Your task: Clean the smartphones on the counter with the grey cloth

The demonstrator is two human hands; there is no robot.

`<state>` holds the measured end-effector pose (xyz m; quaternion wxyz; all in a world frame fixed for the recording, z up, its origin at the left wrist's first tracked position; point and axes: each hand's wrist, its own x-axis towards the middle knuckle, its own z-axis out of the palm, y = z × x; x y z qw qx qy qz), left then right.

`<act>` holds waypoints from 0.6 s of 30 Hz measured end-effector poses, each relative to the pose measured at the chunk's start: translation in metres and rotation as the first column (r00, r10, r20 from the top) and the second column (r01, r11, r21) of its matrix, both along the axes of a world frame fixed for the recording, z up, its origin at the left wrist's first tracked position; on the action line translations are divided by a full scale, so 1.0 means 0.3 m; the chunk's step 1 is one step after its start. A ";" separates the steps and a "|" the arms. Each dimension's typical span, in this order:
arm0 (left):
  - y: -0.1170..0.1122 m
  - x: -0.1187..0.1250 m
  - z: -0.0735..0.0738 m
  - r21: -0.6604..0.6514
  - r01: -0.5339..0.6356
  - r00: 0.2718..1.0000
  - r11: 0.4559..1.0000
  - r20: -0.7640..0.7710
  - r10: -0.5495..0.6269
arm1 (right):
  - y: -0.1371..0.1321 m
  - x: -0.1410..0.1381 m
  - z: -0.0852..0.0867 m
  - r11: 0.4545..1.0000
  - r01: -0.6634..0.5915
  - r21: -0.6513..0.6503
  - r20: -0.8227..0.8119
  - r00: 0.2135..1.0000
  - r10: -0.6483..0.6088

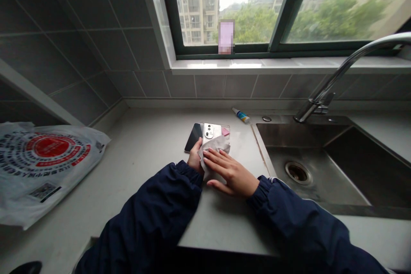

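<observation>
My left grip (194,159) is closed around the lower edge of a white smartphone (212,132), its fingers curled out of sight behind it, with a crumpled grey cloth (214,147) caught against the back. My right grip (229,172) lies open and flat, fingers spread over the cloth, holding nothing separately. The smartphone, its triple-lens camera module uppermost, sits at the middle of the back edge of the table (154,158), inside a clear plastic sleeve (227,127) with a small pink tab (225,131). A dark glossy slab (193,137) lies partly under it on the left. Just behind stands a small tube (240,115). To the right is a steel sink (308,167) with a chrome faucet (321,102); to the left lies a printed plastic bag (41,167).
</observation>
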<state>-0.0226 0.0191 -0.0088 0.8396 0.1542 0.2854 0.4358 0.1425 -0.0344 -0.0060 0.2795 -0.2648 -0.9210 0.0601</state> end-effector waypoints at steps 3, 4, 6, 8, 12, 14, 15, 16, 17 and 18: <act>0.003 0.002 0.016 -0.029 0.031 0.999 0.999 -0.035 -0.032 | -0.002 -0.006 -0.003 0.999 0.009 -0.031 0.061 0.998 -0.007; 0.002 0.002 0.021 -0.040 0.030 0.999 0.999 -0.045 -0.032 | -0.003 -0.009 -0.004 0.999 0.019 -0.034 0.077 0.997 -0.016; -0.004 0.002 0.031 -0.064 0.004 0.998 0.998 -0.057 -0.008 | -0.006 -0.013 -0.009 0.999 0.045 -0.030 0.104 0.994 -0.041; -0.015 0.006 0.037 -0.092 -0.007 0.999 0.996 -0.049 0.002 | -0.007 -0.016 -0.014 0.997 0.077 -0.017 0.128 0.989 -0.074; -0.037 0.029 0.041 -0.110 -0.055 0.998 0.992 0.030 0.059 | 0.003 -0.011 -0.021 0.987 0.158 0.036 0.137 0.977 -0.162; -0.043 0.042 0.041 -0.103 -0.067 0.994 0.992 0.081 0.075 | 0.010 -0.006 -0.024 0.977 0.202 0.064 0.119 0.971 -0.208; -0.044 0.049 0.041 -0.097 -0.055 0.993 0.994 0.099 0.065 | 0.013 -0.003 -0.025 0.972 0.223 0.073 0.109 0.967 -0.230; -0.045 0.054 0.041 -0.083 -0.039 0.992 0.996 0.114 0.048 | 0.016 -0.001 -0.025 0.967 0.243 0.079 0.097 0.963 -0.250; -0.045 0.059 0.039 -0.058 -0.028 0.991 0.998 0.125 0.035 | 0.018 0.002 -0.025 0.961 0.263 0.082 0.085 0.959 -0.270; -0.045 0.063 0.035 -0.019 -0.024 0.990 1.000 0.138 0.026 | 0.020 0.005 -0.024 0.956 0.283 0.081 0.073 0.955 -0.288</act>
